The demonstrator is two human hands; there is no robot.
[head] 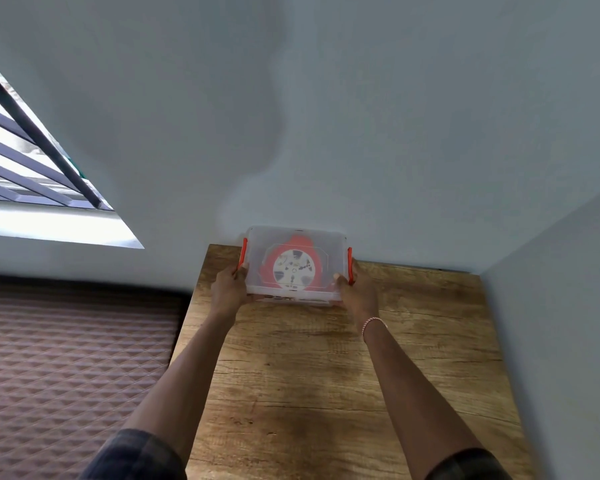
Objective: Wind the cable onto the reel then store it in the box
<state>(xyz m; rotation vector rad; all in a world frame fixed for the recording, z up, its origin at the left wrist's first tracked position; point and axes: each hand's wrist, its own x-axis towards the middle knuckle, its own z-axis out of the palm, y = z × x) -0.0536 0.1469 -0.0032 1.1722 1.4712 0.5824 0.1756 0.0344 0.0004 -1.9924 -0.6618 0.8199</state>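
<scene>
Both hands grip the box: left hand [230, 285] wraps the left end, thumb up by the red latch, fingers under the near bottom edge; right hand [355, 289] wraps the right end the same way, fingers curled at the near right corner. Box [329, 252] is clear plastic, lid on, one red latch [245, 250] at 9 o'clock and another red latch [350, 259] at 3 o'clock, both lying flat against the sides. Reel [293, 268] sits inside, seen through the lid: red body, white round face with dark marks, handle bump toward 12 o'clock. Cable itself can't be made out through the plastic.

Box is at the far end of the wooden table [326, 375], far edge touching or nearly touching the wall [326, 116]; can't tell if the base rests on the table or is slightly lifted. String bracelet [373, 322] on the right wrist. Dark plaid sleeves at 6 o'clock, both arms stretched out toward 12.

Second wall [568, 306] borders the table at 3 o'clock. Quilted mattress [66, 358] at 8 o'clock, just beside the table's left edge. Window with bars [25, 161] at 10 o'clock.
</scene>
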